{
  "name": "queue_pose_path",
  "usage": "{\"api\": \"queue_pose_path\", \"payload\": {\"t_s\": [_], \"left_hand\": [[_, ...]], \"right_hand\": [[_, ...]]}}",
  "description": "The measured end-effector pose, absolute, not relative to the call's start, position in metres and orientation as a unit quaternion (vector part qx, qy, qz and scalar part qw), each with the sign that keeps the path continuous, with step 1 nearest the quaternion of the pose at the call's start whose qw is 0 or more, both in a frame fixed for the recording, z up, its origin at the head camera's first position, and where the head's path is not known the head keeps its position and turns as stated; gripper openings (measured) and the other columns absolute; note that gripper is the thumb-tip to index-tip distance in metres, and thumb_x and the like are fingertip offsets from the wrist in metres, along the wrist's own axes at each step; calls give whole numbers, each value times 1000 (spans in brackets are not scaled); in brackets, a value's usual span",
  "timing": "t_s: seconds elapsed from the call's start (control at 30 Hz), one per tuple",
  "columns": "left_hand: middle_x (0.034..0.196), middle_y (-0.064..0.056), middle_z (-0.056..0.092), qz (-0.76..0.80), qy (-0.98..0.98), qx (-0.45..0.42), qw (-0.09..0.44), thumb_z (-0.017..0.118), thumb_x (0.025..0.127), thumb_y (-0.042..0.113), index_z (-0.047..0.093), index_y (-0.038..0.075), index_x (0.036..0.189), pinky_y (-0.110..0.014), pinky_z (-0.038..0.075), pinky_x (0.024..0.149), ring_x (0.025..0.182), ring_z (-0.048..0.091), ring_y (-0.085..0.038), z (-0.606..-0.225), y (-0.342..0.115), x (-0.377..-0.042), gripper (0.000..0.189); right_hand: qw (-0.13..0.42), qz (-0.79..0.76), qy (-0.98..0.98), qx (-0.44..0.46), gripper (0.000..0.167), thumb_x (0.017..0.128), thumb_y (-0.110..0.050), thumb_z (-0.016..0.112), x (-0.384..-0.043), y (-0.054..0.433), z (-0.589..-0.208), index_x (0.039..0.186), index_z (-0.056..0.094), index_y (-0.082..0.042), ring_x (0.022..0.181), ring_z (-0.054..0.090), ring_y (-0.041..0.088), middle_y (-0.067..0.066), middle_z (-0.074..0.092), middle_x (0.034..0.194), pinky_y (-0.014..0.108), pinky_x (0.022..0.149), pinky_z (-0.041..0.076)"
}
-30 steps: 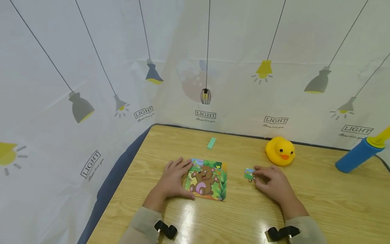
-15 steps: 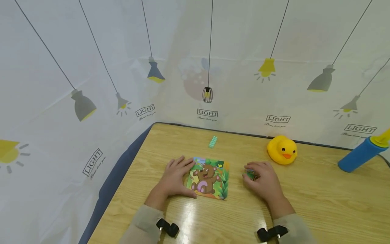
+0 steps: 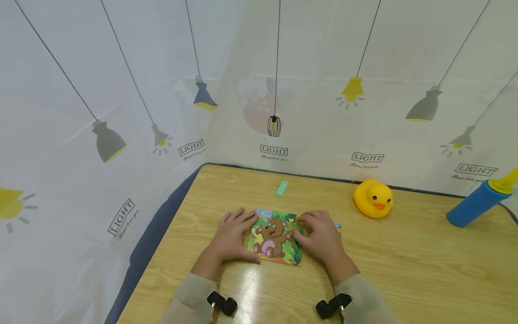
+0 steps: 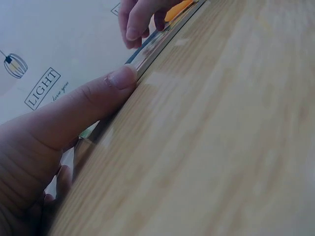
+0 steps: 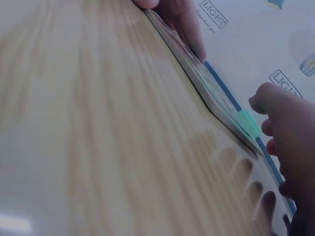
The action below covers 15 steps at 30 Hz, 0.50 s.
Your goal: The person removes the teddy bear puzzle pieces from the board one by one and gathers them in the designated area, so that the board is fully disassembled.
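Note:
A square picture board (image 3: pixel 268 248) with a cartoon bear lies flat on the wooden table. My left hand (image 3: pixel 230 237) rests around its left side, fingers spread at the upper left corner and thumb at the lower edge. In the left wrist view that thumb (image 4: pixel 106 88) touches the board's edge. My right hand (image 3: pixel 322 237) is at the board's right side, fingers loosely bent; the right wrist view shows them just above the edge, nothing gripped. A small coloured picture piece (image 3: pixel 337 226) lies to the right of this hand, mostly hidden behind it.
A yellow rubber duck (image 3: pixel 373 199) sits at the back right. Farther right stands a blue cylinder (image 3: pixel 477 204) with a yellow top. A small green strip (image 3: pixel 282 188) lies behind the board. A printed white sheet (image 3: pixel 323 135) hangs along the table's back edge.
My right hand has moved left from the small picture piece to the board's right side, leaving the piece on the table. My left hand stays at the board.

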<state>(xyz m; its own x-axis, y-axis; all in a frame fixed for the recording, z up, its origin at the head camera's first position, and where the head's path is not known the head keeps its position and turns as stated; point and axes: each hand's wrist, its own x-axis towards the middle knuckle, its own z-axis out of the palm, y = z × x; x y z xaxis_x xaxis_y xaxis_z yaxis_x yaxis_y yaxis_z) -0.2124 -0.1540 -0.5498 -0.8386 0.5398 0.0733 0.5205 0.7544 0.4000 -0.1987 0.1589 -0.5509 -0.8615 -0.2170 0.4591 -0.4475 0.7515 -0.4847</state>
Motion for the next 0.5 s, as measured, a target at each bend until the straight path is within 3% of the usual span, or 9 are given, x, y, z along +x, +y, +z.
{"api": "queue_pose_path", "payload": {"t_s": [0.13, 0.3, 0.5], "left_hand": [[173, 2, 33, 204, 936, 286, 20, 90, 60, 79, 40, 18, 167, -64, 8, 128, 161, 20, -35, -551, -155, -213, 133], [173, 0, 33, 209, 933, 292, 16, 90, 62, 78, 40, 17, 167, -64, 8, 127, 161, 20, -36, -550, -154, -214, 132], [173, 1, 32, 212, 934, 288, 21, 91, 62, 77, 39, 17, 167, -65, 8, 127, 161, 19, -36, -550, -156, -212, 132]], "right_hand": [[183, 282, -926, 172, 37, 86, -38, 86, -204, 143, -553, 108, 81, -9, 114, 60, 35, 10, 73, 118, 54, 102, 50], [179, 261, -938, 145, 39, 84, -43, 86, -207, 130, -552, 109, 81, -13, 111, 58, 35, 8, 69, 117, 57, 95, 49], [131, 254, -952, 113, 46, 86, -51, 84, -208, 120, -552, 117, 79, -18, 113, 53, 36, 10, 63, 122, 57, 92, 41]]}}
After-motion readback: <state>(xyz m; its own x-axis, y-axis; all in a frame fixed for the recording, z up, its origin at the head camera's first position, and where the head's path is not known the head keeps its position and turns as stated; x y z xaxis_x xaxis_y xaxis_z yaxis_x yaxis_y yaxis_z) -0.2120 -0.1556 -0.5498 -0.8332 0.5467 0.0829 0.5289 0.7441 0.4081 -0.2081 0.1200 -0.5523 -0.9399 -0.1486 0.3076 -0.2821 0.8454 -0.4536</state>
